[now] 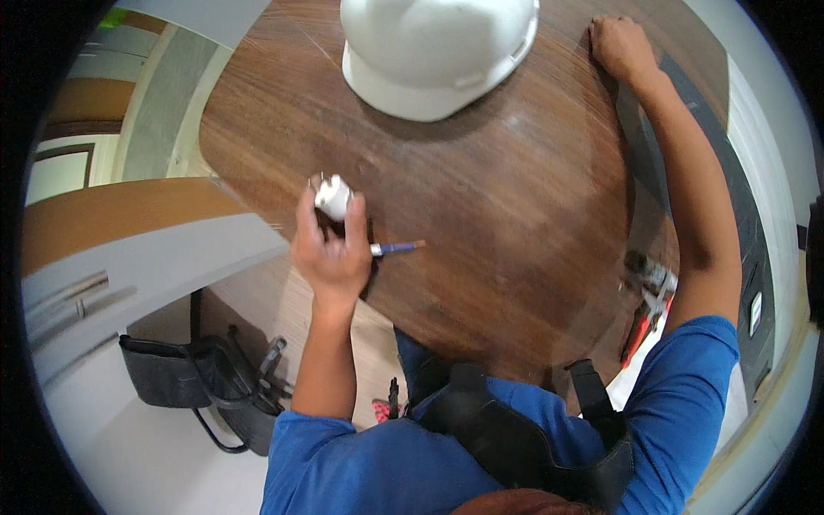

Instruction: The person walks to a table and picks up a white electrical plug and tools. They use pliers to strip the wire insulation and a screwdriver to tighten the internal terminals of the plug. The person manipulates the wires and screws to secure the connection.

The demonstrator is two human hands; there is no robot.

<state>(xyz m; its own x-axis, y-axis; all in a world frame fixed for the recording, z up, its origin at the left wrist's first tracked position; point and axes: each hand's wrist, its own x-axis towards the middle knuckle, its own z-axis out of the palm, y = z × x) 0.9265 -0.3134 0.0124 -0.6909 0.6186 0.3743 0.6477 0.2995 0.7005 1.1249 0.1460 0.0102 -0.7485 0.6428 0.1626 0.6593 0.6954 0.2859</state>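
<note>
Blue shirt (pixel 386 468) and black straps (pixel 515 429) nearest; white fitting (pixel 333 196) in the left hand (pixel 333 259)

Lower edge: shirt across the centre and both sleeves, straps over the chest. Rounded reddish-brown surface (pixel 524 505) at the very bottom, too little showing to identify.

Right side, close to the right sleeve: red-handled pliers (pixel 636 331), with a dark, glassy cylinder (pixel 650 270) just beyond them. Cannot tell whether the two touch.

Left hand, at the near left part of the brown wooden table (pixel 498 223): thumb and fingers clamped on the fitting, which sits between the fingertips, away from the body. Small metallic points at its far end, blurred. Slim blue-and-white rod (pixel 399 247) with a reddish tip lies just right of this hand, tip to the right; contact with the hand cannot be told.

Beyond: white hard hat (pixel 433 60) on the table, its top cut off by the upper edge of view.

Right arm stretched along the table's right side. Right hand (pixel 622 50) at the far right, fingers curled in; undersides hidden, cannot tell whether anything is held.

Left, below table height: black chair (pixel 159 373), near a pale cabinet (pixel 163 253) with metal bar handles
</note>
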